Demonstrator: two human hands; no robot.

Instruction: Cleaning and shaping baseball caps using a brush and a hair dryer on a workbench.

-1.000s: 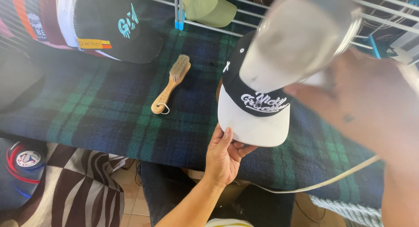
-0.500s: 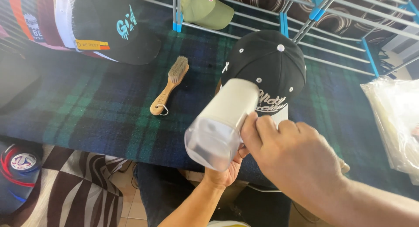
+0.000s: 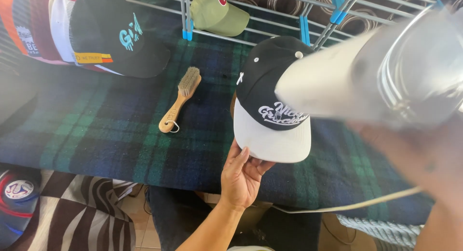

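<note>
1. A person's left hand (image 3: pixel 242 177) reaches up from below the table edge, thumb and fingers pinching the front edge of the white brim of a black cap (image 3: pixel 273 100) with white script lettering on its front.

2. The cap sits upright near the middle of a table draped in a dark green-and-blue plaid blanket (image 3: pixel 111 121), its brim pointing towards the person.

3. The right hand (image 3: pixel 424 159) fills the right side of the frame, close to the camera and heavily blurred; it is closed around a white handheld appliance (image 3: pixel 366 82) with a clear section, whose white end is just above the right side of the cap's crown.

4. A white cord (image 3: pixel 357 203) trails from beneath the right hand across the blanket's near edge.

5. A wooden-handled brush (image 3: pixel 179 99) lies on the blanket to the left of the cap, apart from it.

6. A row of other caps (image 3: pixel 96 34) lines the upper left, and an olive cap (image 3: pixel 214 12) rests by a metal rack (image 3: pixel 308 24) with blue clips behind.
</note>
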